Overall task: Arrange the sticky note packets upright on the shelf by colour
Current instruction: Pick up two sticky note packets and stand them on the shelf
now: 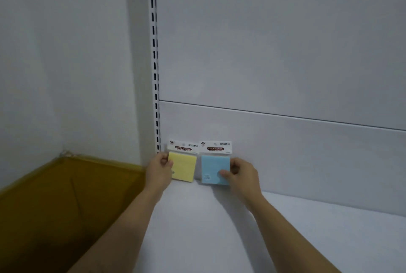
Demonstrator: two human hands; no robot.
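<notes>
Left hand (159, 168), lower centre of frame, pinches the left edge of the square yellow sticky note packet w/ white printed header (183, 168) – thumb and fingertips curled round that edge. Right hand (240, 172) grips the matching pale blue sticky note packet (213, 167) at its lower right corner, thumb on the front face, fingers tucked behind. Both pkts are upright side by side, headers up, backs at or near the white metal back panel (285, 152), a thin gap between them. Can't tell if their bottom edges fully rest on the flat white shelf (307, 228).

Handling, as a guess: very light, the pad itself a fairly stiff block, the clear wrap prob. slick, the header thin and floppy. Best held by the pad's side edges as now – not by the header, which would bend. The narrow base means a pkt may tip fwd once let go, so lean it on the panel.

Further out: white slotted upright rail (154, 64) runs up from beside the yellow pkt, and an open brown cardboard box (55, 196) fills the lower left.
</notes>
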